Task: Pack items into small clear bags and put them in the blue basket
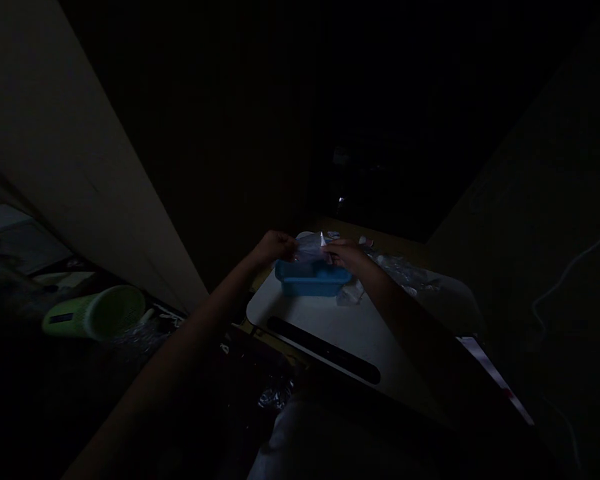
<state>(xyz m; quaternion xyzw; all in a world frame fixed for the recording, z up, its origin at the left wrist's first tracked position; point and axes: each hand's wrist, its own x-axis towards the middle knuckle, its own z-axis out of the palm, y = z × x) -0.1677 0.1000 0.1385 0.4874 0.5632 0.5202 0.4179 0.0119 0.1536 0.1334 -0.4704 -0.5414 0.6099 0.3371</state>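
Note:
Between my two hands a clear plastic bag (310,249) is stretched above a blue plastic basket (313,287). My left hand (276,247) is closed on the bag's left side. With fingers pinched, my right hand (347,254) grips its right side, where a bright white tip sticks up. The basket stands on a white board (325,317) with a long dark slot near its front edge. Dim light hides what lies inside the basket and whether the bag holds anything.
Crumpled clear plastic (403,270) lies on the board's right, and another piece (350,293) touches the basket's corner. A green basket (115,312) lies tipped over at the left. A pale cable (575,270) runs along the right wall.

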